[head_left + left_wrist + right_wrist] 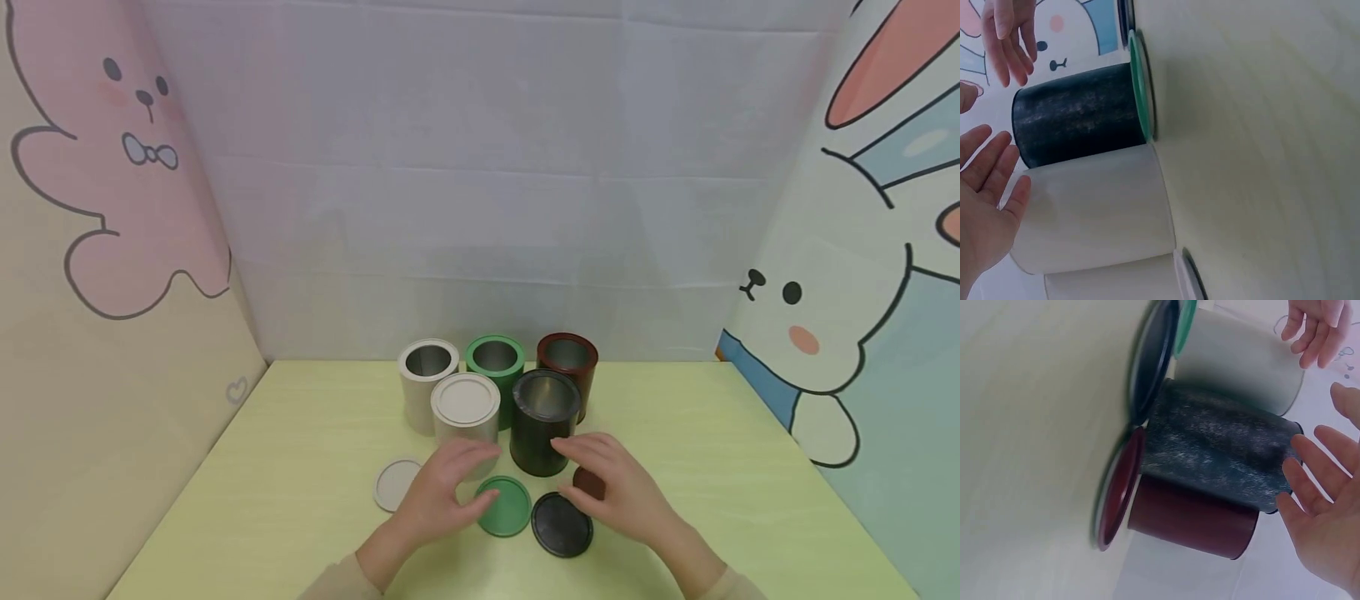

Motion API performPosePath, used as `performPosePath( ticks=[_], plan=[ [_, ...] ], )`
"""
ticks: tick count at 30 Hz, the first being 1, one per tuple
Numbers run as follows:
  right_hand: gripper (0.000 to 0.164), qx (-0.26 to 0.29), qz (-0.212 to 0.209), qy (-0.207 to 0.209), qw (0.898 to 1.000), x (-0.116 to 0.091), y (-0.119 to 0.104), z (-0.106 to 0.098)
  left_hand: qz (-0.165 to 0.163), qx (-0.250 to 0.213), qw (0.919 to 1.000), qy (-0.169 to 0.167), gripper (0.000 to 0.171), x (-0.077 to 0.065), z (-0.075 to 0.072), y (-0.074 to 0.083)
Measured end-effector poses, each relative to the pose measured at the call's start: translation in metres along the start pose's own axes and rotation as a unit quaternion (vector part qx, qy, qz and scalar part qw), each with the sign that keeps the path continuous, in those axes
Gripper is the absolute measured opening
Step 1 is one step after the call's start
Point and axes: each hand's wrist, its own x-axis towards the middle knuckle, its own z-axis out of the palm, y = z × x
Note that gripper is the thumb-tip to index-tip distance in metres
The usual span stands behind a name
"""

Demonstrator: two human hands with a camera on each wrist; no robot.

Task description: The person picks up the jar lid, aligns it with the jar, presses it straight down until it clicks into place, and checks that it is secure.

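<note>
Above the table's near part, my left hand point(447, 490) holds nothing; its fingers are spread near the front white can point(465, 402), which has its lid on. My right hand point(618, 483), also empty and loosely extended, is near the open black can point(536, 446); I cannot tell whether the fingertips touch it. Loose lids lie in front of the cans: a white one point(395, 483), a green one point(506, 512), a black one point(562, 525) and a dark red one point(588, 482), the last partly hidden by my right hand.
Behind stand three open, upright cans: a white one point(417, 404), a green one point(506, 383) and a dark red one point(587, 387). The pale yellow table point(300, 492) meets a white cloth wall point(480, 208) at the back, with cartoon-printed panels on both sides.
</note>
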Motion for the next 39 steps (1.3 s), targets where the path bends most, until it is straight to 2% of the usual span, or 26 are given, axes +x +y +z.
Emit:
performPosePath(
  ticks=[7, 14, 20, 27, 31, 39],
  plan=[
    [0.054, -0.018, 0.019, -0.044, 0.999, -0.016, 0.009, 0.003, -0.001, 0.014, 0.9972, -0.074, 0.051, -0.006, 0.015, 0.0],
    [0.055, -0.016, 0.019, -0.098, 0.995, -0.03, 0.02, 0.005, -0.027, 0.034, 0.9845, -0.17, 0.055, -0.003, 0.024, 0.002],
    [0.061, -0.014, 0.002, -0.13, 0.991, -0.037, 0.028, 0.007, -0.023, 0.049, 0.9777, -0.203, 0.063, -0.002, 0.031, 0.002],
    [0.068, -0.029, -0.026, -0.157, 0.987, -0.043, 0.037, 0.008, -0.032, 0.071, 0.9641, -0.254, 0.066, -0.001, 0.038, 0.004],
    [0.07, -0.038, -0.052, -0.161, 0.985, -0.046, 0.042, 0.008, -0.043, 0.083, 0.9581, -0.271, 0.067, 0.001, 0.042, 0.005],
    [0.069, -0.044, -0.095, -0.157, 0.982, -0.049, 0.05, 0.011, -0.03, 0.105, 0.9502, -0.292, 0.071, 0.002, 0.049, 0.007]
  ],
)
